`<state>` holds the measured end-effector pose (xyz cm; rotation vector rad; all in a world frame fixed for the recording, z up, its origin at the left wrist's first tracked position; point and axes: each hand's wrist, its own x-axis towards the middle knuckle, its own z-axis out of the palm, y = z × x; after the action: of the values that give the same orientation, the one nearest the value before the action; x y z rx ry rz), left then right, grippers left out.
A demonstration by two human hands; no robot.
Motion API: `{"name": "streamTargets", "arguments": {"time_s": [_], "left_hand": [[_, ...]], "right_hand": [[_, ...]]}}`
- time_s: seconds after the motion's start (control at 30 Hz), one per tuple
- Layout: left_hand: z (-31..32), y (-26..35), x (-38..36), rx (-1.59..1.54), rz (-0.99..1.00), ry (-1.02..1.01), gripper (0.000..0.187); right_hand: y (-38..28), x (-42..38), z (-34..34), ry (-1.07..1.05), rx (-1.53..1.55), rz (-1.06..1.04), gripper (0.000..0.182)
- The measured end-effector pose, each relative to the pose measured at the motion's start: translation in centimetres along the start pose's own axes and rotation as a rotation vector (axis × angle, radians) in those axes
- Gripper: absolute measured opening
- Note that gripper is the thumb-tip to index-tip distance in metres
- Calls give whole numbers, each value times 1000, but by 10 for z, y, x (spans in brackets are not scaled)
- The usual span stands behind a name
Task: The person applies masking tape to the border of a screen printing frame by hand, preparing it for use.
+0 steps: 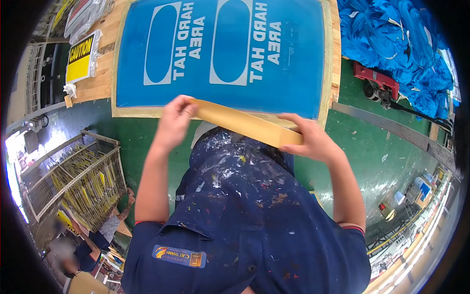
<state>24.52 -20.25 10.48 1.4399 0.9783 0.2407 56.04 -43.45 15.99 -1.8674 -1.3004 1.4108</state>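
Observation:
A strip of tan tape point(240, 121) stretches between my hands, slanting down to the right across the near edge of a printing screen. My left hand point(177, 120) pinches its left end between thumb and fingers. At the other end, my right hand point(309, 138) grips the tape with the thumb below and fingers above. Beyond them lies the blue printing screen point(196, 95), edged with a tan border and bearing pale "HARD HAT AREA" lettering beside two pale frames with oval centres.
A wrapped yellow and black "CAUTION" sign point(82, 57) sits on the wooden table point(105, 63) at left. A wire rack point(81, 176) holds several sheets, with another person point(83, 250) beside it. Blue material point(401, 44) is heaped at right above a red pallet jack point(376, 78).

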Motion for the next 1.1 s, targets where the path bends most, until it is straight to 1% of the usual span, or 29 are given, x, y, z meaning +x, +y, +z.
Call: {"name": "streamTargets", "arguments": {"time_s": [0.03, 0.07, 0.1, 0.17, 0.2, 0.23, 0.3, 0.37, 0.4, 0.43, 0.47, 0.5, 0.53, 0.6, 0.63, 0.67, 0.73, 0.77, 0.8, 0.87, 0.97, 1.07, 1.1], "left_hand": [[-33, -20, 5, 30, 5, 14, 14], [-62, -26, 4, 124, 6, 108, 15], [-100, -50, 5, 181, 22, 129, 17], [-177, -103, 2, 139, -13, 229, 21], [-206, -110, -3, 145, -59, 301, 20], [-242, -131, -7, 228, -116, 387, 23], [-296, -150, -15, 252, -191, 534, 27], [-329, -162, -22, 342, -218, 537, 28], [-341, -171, -24, 384, -233, 537, 28], [-351, -183, -18, 478, -248, 480, 28], [-358, -196, -8, 451, -198, 537, 28], [-362, -209, 1, 423, -152, 586, 28], [-369, -219, 10, 467, -131, 667, 28], [-364, -214, 17, 471, -144, 734, 29], [-366, -218, 19, 472, -151, 770, 29], [-367, -221, 21, 473, -162, 748, 29], [-365, -219, 13, 263, -267, 735, 30], [-364, -216, 12, 160, -313, 723, 30], [-366, -211, 10, 105, -306, 710, 31], [-373, -208, 1, 0, -304, 672, 31], [-380, -190, 3, -8, -345, 661, 31], [-388, -180, 15, 59, -393, 620, 31], [-390, -180, 19, 81, -410, 608, 31]], "right_hand": [[6, -8, -7, -12, -21, 36, 66], [12, -17, -15, -47, -72, 103, 63], [18, -26, -26, -84, -127, 165, 60], [49, -49, -41, -61, -225, 259, 51], [53, -56, -52, -93, -325, 379, 51], [58, -63, -61, -123, -423, 496, 52], [89, -77, -74, -66, -640, 519, 51], [128, -86, -84, -13, -774, 495, 53], [131, -78, -84, 6, -742, 530, 54], [132, -70, -84, 31, -708, 569, 56], [133, -63, -82, 59, -674, 612, 58], [138, -55, -77, 98, -669, 568, 61], [145, -46, -71, 137, -666, 527, 65], [146, -30, -69, 122, -600, 543, 72], [141, -20, -69, 67, -534, 595, 75], [138, -13, -69, 16, -465, 646, 79], [166, -12, -72, 13, -348, 555, 83], [171, -11, -74, 14, -295, 545, 84], [177, -10, -75, 15, -242, 537, 85], [170, -11, -76, 5, -146, 602, 84], [154, -5, -80, -76, -234, 580, 75], [131, 5, -80, -190, -410, 654, 71], [142, 1, -81, -149, -400, 620, 71]]}}
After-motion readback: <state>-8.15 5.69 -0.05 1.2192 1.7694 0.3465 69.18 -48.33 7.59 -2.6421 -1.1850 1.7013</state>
